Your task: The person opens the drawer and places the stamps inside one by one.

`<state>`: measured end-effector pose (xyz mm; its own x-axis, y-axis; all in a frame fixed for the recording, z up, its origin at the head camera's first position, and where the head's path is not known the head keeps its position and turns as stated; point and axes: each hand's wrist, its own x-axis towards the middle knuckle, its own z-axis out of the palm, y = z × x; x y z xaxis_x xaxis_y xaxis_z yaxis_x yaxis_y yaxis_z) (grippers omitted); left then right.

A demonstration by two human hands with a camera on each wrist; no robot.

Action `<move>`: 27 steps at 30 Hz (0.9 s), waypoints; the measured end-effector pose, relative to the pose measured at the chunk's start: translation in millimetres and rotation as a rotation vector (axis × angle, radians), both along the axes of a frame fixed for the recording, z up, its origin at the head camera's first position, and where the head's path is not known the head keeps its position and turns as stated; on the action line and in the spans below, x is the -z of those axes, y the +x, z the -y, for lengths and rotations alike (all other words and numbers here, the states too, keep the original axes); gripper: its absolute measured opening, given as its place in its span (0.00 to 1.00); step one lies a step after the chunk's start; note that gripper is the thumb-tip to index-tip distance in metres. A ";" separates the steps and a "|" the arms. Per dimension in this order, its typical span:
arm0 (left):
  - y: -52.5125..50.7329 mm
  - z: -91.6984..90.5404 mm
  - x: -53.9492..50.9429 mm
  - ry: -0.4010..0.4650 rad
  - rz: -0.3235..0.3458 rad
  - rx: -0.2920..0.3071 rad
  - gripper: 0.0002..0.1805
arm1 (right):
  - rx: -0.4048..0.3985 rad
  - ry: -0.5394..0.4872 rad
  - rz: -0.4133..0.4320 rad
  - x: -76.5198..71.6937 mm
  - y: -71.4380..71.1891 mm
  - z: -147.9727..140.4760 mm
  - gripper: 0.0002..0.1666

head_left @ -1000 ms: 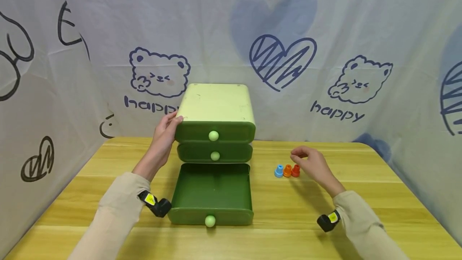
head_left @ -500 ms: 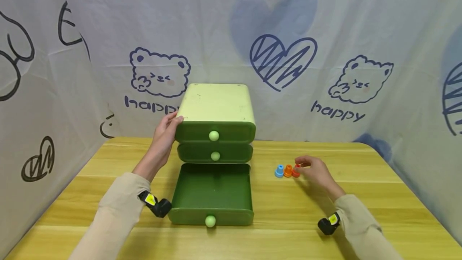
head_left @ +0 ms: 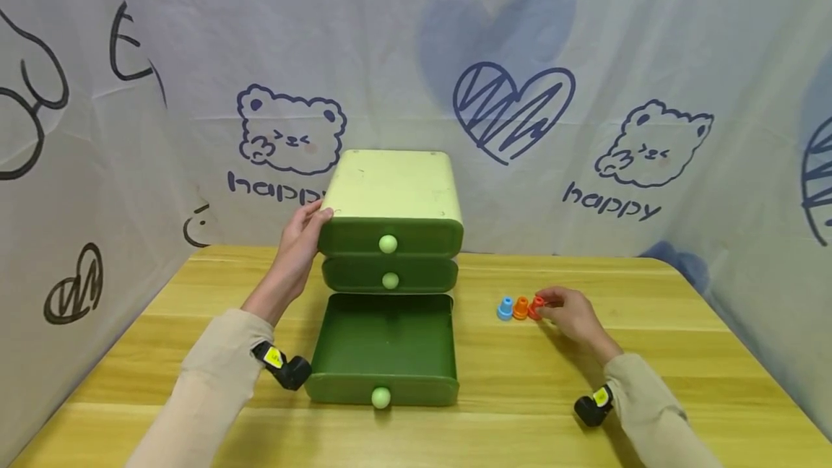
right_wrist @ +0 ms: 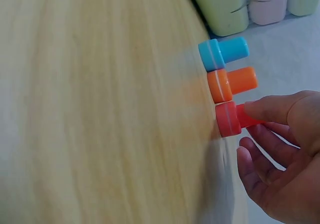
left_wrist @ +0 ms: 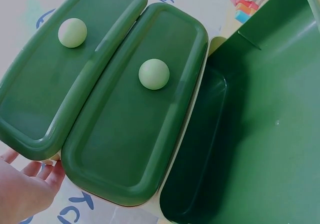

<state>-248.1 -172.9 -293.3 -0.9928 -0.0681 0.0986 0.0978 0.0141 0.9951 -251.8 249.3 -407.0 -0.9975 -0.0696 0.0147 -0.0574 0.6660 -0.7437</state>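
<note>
The right hand [head_left: 573, 315] pinches the red peg [head_left: 535, 309], which stands straight up at that hand's nine o'clock on the bench [head_left: 513, 388]. The pulled-out drawer [head_left: 416, 391] lies toward eight o'clock. The left hand [head_left: 295, 250] touches the box [head_left: 393, 183], fingers loose.

I'd call this a filming booth: white cloth hangings [head_left: 390, 35] with navy bear drawings [head_left: 292, 130] screen a yellow wood-grain tabletop [head_left: 533, 410]; small black cameras [head_left: 294, 373] sit on beige sleeves [head_left: 221, 363].

"happy" twice on white cloth [head_left: 396, 92], under bear drawings [head_left: 292, 128]; yellow wrist labels [head_left: 274, 357] illegible.
</note>
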 end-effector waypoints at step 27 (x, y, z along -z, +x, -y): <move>-2.6 1.4 1.9 0.002 0.002 0.001 0.33 | -0.057 0.053 -0.075 -34.7 -4.0 -2.9 0.19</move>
